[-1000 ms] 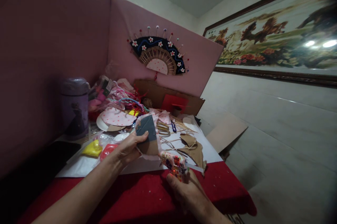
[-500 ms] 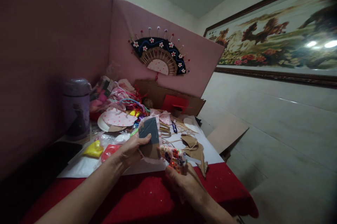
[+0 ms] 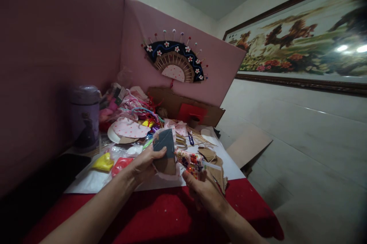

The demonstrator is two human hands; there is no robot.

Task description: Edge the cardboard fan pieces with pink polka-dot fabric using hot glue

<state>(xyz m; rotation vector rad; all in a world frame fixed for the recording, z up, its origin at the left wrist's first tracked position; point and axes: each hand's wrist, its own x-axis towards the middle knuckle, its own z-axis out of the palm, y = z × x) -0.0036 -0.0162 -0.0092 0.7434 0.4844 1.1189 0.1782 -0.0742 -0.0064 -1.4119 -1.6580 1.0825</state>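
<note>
My left hand point(image 3: 150, 162) grips a cardboard piece point(image 3: 166, 164) by its left edge, thumb on top. Its face is part dark grey, part brown, with pale pink fabric edging folded round it. In my right hand point(image 3: 202, 190) is a glue gun point(image 3: 195, 162) with a colourful flower pattern, an orange light glowing on it. A whitish glue stick point(image 3: 212, 165) pokes out of its back. The nozzle points left at the right edge of the cardboard; whether it touches I cannot tell.
A purple bottle point(image 3: 84, 118) stands at the left. Yellow clay point(image 3: 103, 162) and red clay point(image 3: 122, 165) lie in bags. Torn cardboard point(image 3: 218, 175), a polka-dot oval point(image 3: 130, 127) and scissors handles point(image 3: 180, 141) are on the table. A decorated fan point(image 3: 174, 58) hangs on the pink board behind.
The glue gun has tilted, so its glue stick now shows more clearly behind it. My left hand keeps its hold on the cardboard piece. The whole view has shifted slightly.
</note>
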